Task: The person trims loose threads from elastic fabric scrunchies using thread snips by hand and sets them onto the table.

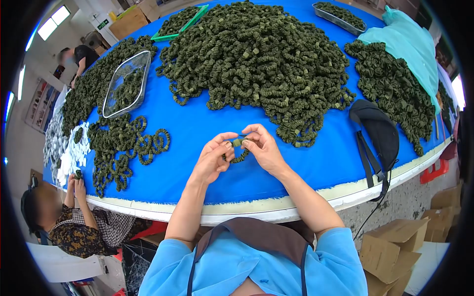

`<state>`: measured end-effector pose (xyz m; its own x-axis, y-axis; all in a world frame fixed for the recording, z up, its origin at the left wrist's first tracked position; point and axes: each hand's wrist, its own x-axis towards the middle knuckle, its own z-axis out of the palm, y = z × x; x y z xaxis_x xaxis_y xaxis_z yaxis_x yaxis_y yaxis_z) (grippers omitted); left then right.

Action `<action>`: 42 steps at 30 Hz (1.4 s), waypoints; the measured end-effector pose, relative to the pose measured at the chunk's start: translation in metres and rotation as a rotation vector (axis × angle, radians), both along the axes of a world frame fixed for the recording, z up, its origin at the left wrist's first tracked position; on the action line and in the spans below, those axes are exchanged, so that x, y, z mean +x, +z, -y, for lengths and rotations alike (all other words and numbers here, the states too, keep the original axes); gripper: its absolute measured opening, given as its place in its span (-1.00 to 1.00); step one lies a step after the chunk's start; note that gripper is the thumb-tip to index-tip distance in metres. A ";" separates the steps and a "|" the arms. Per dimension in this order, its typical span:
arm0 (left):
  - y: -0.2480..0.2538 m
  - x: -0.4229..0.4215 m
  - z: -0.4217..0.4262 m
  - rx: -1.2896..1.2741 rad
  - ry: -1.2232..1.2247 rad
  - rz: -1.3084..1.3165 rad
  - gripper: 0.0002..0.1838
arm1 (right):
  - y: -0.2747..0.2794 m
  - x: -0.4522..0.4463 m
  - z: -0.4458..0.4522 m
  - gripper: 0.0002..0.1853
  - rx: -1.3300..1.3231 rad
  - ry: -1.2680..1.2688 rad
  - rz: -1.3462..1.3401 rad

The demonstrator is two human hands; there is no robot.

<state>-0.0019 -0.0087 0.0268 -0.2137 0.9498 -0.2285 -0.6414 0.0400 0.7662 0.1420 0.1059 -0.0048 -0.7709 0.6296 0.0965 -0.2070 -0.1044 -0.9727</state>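
Note:
Above the front part of the blue table, my left hand (213, 157) and my right hand (265, 149) hold one dark green ruffled ring (240, 157) between them. Fingers of both hands pinch its top, around a lighter green section. The rest of the ring hangs down between the palms. Just beyond my hands lies a large pile of similar green rings (256, 54). A smaller group of rings (116, 148) lies to the left.
A wire basket (143, 92) and green tray (160, 37) stand left, a metal tray (361, 31) back right. A black bag (377, 133) lies right. A co-worker (84, 224) sits at the left edge; another person (85, 55) leans farther back. Cardboard boxes (390, 251) stand lower right.

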 end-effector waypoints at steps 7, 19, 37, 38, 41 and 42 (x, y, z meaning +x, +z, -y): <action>0.000 0.012 0.003 -0.045 0.148 -0.727 -0.88 | 0.003 -0.004 0.012 -0.74 0.000 0.007 -0.042; 0.007 0.010 0.001 -0.116 0.129 -0.339 -0.93 | -0.002 0.000 0.004 -0.77 -0.195 0.021 -0.146; -0.004 0.014 0.000 -0.036 0.184 -0.269 -0.92 | -0.008 -0.001 0.005 -0.89 -0.342 0.027 -0.152; -0.008 0.013 0.000 -0.033 0.197 -0.303 -0.91 | -0.009 -0.001 0.006 -0.89 -0.357 0.033 -0.149; -0.016 0.013 0.001 -0.030 0.221 -0.372 -0.90 | -0.011 -0.001 0.009 -0.90 -0.391 0.043 -0.146; -0.017 0.014 0.001 -0.033 0.215 -0.392 -0.90 | -0.013 -0.001 0.009 -0.90 -0.376 0.041 -0.132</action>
